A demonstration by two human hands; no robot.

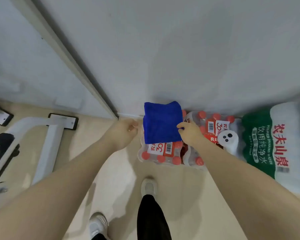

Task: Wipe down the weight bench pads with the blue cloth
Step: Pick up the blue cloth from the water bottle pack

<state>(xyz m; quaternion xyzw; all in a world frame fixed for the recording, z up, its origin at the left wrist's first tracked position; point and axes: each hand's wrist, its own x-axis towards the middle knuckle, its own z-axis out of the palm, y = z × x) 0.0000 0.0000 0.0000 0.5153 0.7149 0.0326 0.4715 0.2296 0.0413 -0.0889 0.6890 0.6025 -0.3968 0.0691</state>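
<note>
Right grip [189,134] pinches folded fleecy blue cloth [162,122] | left grip [124,131] loosely curled, holding nothing

"农夫山泉" on green water pack [260,144]

The pale floor [121,170] carries two shrink-wrapped packs of red-capped bottles [160,155] beside the wall, a bigger green-labelled water pack [267,144] at right, and a white metal frame [47,141] at left.

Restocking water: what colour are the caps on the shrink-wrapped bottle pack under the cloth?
Red plastic caps on the shrink-wrapped bottle pack, clearest in the head view.
</note>
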